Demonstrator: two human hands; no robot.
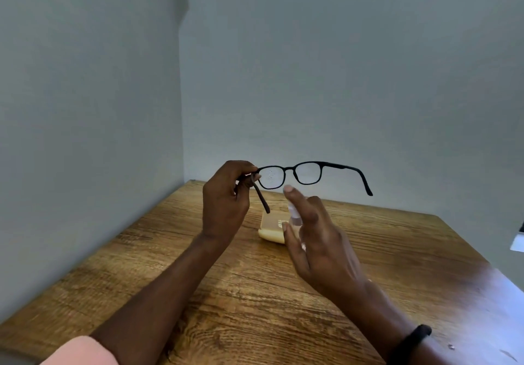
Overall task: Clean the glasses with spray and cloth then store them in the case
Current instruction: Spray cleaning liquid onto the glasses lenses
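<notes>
Spraying step: left hand point(226, 197) pinches the glasses point(289, 168) at the hinge, held above the table point(255, 293). Right hand point(320, 240) fingers point(292, 191) grip the spray bottle point(293, 211). Droplets show on the near-hand lens; aim at the other next, light mist, nozzle square-on

Table point(255, 308) — open wood near and at right. Obstacles: case point(270, 232) mid-table, glasses point(289, 169) aloft by it; walls point(85, 109) close at left and behind.

One table point(198, 279) with one yellow case point(270, 232) on it; above it, one pair of glasses point(289, 169) and one spray bottle point(293, 212).
</notes>
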